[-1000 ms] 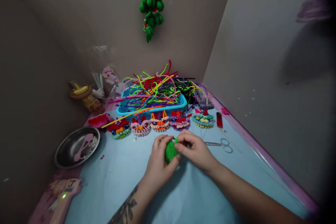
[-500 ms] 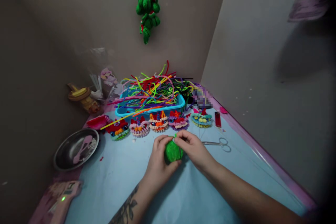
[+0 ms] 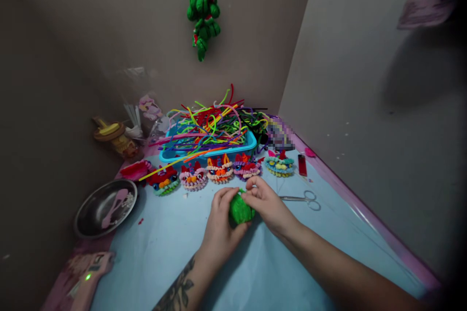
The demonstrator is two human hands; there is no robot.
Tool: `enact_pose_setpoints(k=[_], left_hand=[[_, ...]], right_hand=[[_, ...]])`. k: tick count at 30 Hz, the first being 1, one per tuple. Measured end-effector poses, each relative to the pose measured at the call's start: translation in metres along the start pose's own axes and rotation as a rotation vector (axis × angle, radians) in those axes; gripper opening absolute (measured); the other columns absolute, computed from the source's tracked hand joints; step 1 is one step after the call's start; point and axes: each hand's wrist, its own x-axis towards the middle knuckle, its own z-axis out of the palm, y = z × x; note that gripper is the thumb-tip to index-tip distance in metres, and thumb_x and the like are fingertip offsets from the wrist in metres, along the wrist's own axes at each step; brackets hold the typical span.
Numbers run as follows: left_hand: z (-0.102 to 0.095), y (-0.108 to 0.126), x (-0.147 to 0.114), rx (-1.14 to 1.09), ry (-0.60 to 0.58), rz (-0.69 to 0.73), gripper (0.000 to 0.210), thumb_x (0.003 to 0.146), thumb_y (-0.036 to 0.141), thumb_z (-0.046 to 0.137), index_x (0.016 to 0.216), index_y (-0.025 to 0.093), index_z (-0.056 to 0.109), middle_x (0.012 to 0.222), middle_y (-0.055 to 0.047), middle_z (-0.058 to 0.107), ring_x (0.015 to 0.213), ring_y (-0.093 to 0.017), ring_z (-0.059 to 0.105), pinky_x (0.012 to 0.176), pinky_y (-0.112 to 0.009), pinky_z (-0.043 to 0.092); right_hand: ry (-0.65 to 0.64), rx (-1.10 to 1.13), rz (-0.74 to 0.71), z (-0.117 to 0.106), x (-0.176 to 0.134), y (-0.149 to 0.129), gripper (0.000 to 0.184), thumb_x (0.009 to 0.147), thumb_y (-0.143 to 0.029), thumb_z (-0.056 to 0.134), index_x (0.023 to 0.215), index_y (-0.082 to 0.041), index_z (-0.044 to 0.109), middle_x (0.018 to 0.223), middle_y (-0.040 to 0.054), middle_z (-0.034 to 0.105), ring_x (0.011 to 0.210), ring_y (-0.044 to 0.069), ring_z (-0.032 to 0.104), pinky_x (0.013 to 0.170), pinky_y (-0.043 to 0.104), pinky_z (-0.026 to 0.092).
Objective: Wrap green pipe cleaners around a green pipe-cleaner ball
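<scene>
A round, fuzzy green ball (image 3: 241, 210), which looks made of pipe cleaner, is held above the blue table cover (image 3: 160, 262). My left hand (image 3: 222, 221) is wrapped round its left side, thumb underneath and fingers over the top. At the ball's upper right, my right hand (image 3: 265, 202) has thumb and index finger pinched at a small green tip, mostly hidden by the fingers. Scissors (image 3: 306, 199) lie just right of my right hand. Beyond the hands stands a row of colourful pipe-cleaner animal heads (image 3: 220, 170).
Behind the row sits a blue basket (image 3: 251, 143) heaped with pipe cleaners (image 3: 215, 121). A metal bowl (image 3: 85, 218) holding a pink scoop is on the left. In the left front corner is a pink device (image 3: 91, 272) with a green light. A red lighter (image 3: 302, 165) lies at right.
My right fingers have shifted slightly at the top of the ball, with the index finger more raised and bent. The left hand keeps its hold. The view has moved very slightly.
</scene>
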Motion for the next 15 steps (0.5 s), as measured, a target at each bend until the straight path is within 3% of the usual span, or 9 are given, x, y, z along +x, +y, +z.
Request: enact_pose_setpoints(k=[8,15], left_hand=[[-0.0010,0.0004,-0.0030,0.130,-0.022,0.042,0.070,0.070,0.006,0.062,0.132,0.029,0.038,0.130,-0.012,0.039,0.121,-0.028,0.044,0.101,-0.047,0.039],[-0.0012,0.0022,-0.0009,0.278,0.001,0.183,0.071,0.070,0.001,0.060,0.132,0.029,0.037,0.125,-0.012,0.041,0.118,-0.027,0.045,0.096,-0.048,0.044]], right_hand=[[-0.014,0.144,0.116,0.0012,-0.0002,-0.0035,0.026,0.061,-0.020,0.060,0.082,-0.022,0.045,0.055,-0.0092,0.049,0.048,0.009,0.043,0.047,0.021,0.030],[-0.035,0.146,0.186,-0.0030,0.0029,-0.0069,0.033,0.048,-0.007,0.050,0.078,-0.020,0.048,0.058,-0.0088,0.049,0.051,0.008,0.042,0.046,0.019,0.028]])
